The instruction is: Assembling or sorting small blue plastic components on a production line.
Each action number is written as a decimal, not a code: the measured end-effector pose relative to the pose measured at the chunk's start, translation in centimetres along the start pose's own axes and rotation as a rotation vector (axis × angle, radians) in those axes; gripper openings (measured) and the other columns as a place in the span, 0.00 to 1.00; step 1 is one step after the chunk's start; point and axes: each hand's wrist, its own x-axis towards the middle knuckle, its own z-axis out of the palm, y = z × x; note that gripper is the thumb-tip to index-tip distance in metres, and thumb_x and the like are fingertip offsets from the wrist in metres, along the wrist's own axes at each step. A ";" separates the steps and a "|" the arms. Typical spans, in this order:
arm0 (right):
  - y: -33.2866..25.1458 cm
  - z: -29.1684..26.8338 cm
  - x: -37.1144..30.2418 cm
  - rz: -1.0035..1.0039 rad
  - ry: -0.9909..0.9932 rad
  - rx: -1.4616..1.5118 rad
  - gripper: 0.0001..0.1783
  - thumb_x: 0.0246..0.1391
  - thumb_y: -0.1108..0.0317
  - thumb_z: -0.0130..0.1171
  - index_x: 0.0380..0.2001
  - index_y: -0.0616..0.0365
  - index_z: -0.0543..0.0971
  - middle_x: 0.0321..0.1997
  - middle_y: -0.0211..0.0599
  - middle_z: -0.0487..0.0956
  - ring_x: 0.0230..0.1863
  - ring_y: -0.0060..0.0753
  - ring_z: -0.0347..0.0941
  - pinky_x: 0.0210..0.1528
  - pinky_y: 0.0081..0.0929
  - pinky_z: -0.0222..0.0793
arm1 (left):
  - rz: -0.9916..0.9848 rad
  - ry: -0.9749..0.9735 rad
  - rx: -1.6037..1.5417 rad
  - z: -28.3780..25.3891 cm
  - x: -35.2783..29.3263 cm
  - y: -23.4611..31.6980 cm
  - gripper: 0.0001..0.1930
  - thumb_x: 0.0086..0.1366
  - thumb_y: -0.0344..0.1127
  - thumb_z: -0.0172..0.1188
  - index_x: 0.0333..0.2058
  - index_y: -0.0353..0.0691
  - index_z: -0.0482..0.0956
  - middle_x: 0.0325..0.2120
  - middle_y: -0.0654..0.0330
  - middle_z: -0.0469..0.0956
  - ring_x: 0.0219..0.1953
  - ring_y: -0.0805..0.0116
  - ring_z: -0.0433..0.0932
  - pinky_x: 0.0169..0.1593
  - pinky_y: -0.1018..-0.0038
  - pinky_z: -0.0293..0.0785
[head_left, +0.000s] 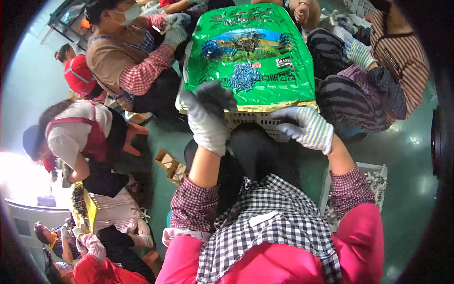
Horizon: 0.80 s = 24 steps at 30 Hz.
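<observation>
While the person sits with knees drawn up under a black-and-white checked apron (269, 222), both gloved hands reach out to a big green sack (250, 52) that lies flat over a white plastic crate (257, 123) just in front. The sack is glossy woven plastic, rectangular, with a yellow band along its near edge, a printed landscape panel in blue and gold at its centre, and a blue patch with white lettering below that. The left hand (208, 116), in a knitted white glove with dark grey coated fingers, curls over the sack's near left corner and grips it. The right hand (305, 128), in a white glove ribbed with faint green stripes, rests on the crate's slotted wall just under the sack's near right corner, fingers bent; I cannot tell whether it grasps anything. To the near right stands another white slotted crate (373, 173). Other people in checked sleeves and striped clothes sit close around the far side on a smooth green floor (411, 156).
</observation>
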 end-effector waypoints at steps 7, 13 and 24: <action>1.8 0.1 3.3 0.133 0.331 0.042 0.16 0.53 0.66 0.57 0.43 0.63 0.75 0.29 0.34 0.78 0.30 0.19 0.70 0.35 0.19 0.67 | -0.029 0.260 -0.067 -4.3 6.9 -2.1 0.35 0.62 0.65 0.36 0.38 0.33 0.71 0.23 0.53 0.75 0.21 0.62 0.73 0.27 0.70 0.70; 4.7 2.9 9.4 -0.074 0.314 -0.490 0.12 0.47 0.68 0.59 0.37 0.58 0.78 0.31 0.43 0.78 0.32 0.42 0.74 0.34 0.31 0.69 | 0.090 0.137 0.073 -7.6 7.9 -1.1 0.28 0.65 0.58 0.40 0.37 0.35 0.72 0.24 0.55 0.75 0.23 0.64 0.73 0.27 0.72 0.68; 4.3 5.6 14.4 0.216 0.132 -0.853 0.08 0.46 0.62 0.55 0.29 0.52 0.76 0.31 0.42 0.75 0.34 0.45 0.72 0.37 0.41 0.68 | -0.175 -0.168 0.737 -6.7 10.1 -2.6 0.15 0.61 0.41 0.56 0.40 0.35 0.75 0.30 0.61 0.76 0.26 0.77 0.71 0.30 0.81 0.69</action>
